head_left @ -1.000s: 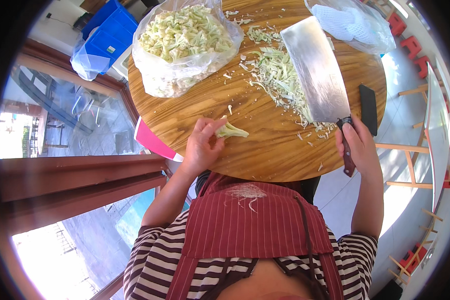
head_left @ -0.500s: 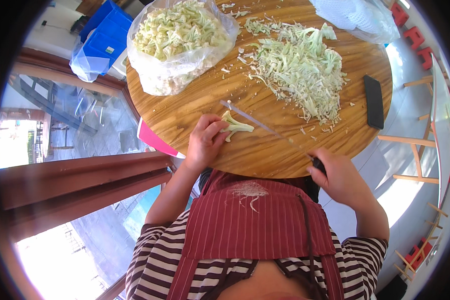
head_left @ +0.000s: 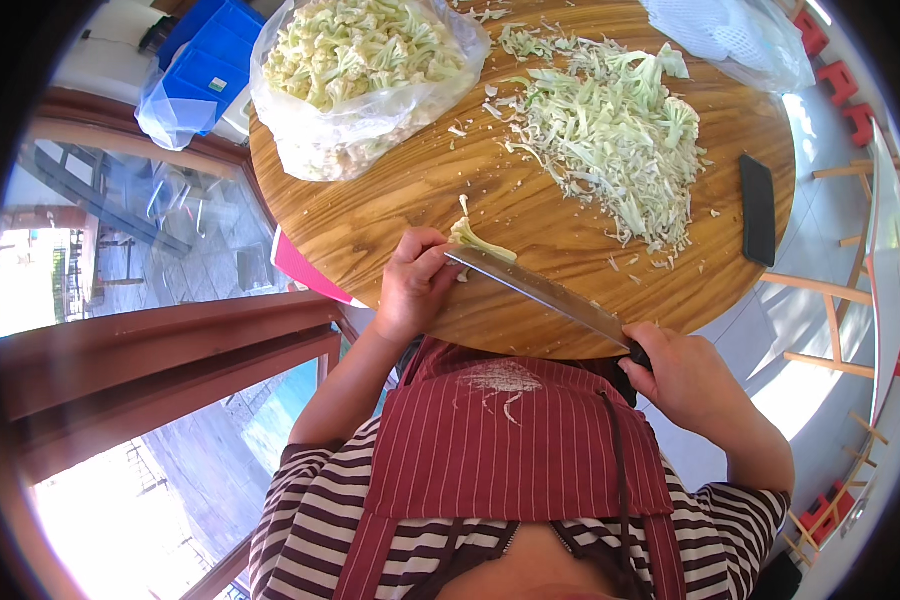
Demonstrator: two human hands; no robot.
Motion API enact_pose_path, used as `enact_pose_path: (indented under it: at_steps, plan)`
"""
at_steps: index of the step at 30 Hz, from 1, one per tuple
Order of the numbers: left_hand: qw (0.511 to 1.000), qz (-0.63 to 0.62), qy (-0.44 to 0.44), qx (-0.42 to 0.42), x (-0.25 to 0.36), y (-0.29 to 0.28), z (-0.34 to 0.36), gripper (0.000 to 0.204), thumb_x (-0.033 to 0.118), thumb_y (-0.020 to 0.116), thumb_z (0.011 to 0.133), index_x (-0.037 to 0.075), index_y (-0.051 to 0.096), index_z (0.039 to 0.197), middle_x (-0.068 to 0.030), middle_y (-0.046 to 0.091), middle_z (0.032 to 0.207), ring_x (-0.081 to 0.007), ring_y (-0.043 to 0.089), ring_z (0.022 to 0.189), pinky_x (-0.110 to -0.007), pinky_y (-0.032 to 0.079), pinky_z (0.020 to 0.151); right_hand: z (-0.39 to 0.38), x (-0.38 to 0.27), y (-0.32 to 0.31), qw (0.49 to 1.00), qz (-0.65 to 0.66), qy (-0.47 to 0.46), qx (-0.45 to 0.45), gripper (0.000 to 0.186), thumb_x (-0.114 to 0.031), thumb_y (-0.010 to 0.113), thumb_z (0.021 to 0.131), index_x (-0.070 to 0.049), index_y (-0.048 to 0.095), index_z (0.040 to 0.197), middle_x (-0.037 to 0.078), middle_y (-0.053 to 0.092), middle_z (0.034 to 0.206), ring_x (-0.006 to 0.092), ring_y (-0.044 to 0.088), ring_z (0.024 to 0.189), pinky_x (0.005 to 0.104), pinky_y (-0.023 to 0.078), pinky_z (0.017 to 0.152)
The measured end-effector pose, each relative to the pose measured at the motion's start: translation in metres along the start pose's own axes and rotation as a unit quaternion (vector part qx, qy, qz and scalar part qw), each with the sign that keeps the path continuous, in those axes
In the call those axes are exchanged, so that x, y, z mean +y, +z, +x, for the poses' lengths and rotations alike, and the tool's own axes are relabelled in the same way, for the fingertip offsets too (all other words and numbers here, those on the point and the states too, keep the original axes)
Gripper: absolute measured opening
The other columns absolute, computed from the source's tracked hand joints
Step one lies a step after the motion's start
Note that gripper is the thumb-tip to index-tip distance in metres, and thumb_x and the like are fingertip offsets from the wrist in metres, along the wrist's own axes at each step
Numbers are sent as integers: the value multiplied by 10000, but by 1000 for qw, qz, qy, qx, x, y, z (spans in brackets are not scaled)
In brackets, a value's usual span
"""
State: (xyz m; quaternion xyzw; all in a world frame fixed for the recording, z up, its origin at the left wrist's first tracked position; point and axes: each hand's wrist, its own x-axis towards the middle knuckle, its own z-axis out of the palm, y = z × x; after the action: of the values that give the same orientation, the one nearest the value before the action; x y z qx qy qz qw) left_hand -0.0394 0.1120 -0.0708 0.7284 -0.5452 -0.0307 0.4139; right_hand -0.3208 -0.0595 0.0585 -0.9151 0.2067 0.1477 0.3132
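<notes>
Near the front edge of the round wooden table (head_left: 350, 225), my left hand (head_left: 416, 285) is closed on a pale green cauliflower piece (head_left: 482, 241). Its stem points to the right and a thin stalk sticks up from it. My right hand (head_left: 678, 372) grips the black handle of a long kitchen knife (head_left: 545, 293). The blade runs up and left across the table, its broad side showing, with the tip by my left fingertips. It overlaps the near side of the cauliflower piece; whether it cuts in, I cannot tell.
A clear plastic bag (head_left: 315, 140) full of cauliflower florets (head_left: 365, 55) stands far left. A heap of trimmings (head_left: 615, 130) lies far right, near a black phone-like slab (head_left: 757, 210). Blue crates (head_left: 205, 75) stand beyond the table; another plastic bag (head_left: 725, 40) lies at its far right edge.
The knife has swung nearer, from beyond the cauliflower piece to its near side, and its blade has turned broadside. My left hand keeps its hold. The whole view has shifted slightly.
</notes>
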Motion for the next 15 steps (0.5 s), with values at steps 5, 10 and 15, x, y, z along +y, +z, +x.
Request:
enact_pose_path:
  at_steps: [5,10,15]
  plan:
    - [1000,12,18,9,-1,2,-1,229,-26,761,697,48,677,897,-87,601,949,-256,619,817,-329,514,674,8,0,-11,997,22,36,-69,308,-230,617,900,-6,514,1084,222,633,810,420,619,766,489,480,665]
    - [1000,10,18,16,-2,4,-1,217,-9,775,707,56,679,891,-90,599,940,-254,619,789,-330,514,652,17,6,-8,996,39,29,-76,302,-257,596,915,7,503,1029,236,627,764,437,615,753,506,481,665]
    - [1000,7,23,-2,-2,3,0,221,-12,769,713,52,672,901,-92,587,943,-252,616,779,-337,514,648,24,7,0,997,19,25,-71,312,-274,588,919,7,512,1030,239,630,772,437,615,750,505,481,667]
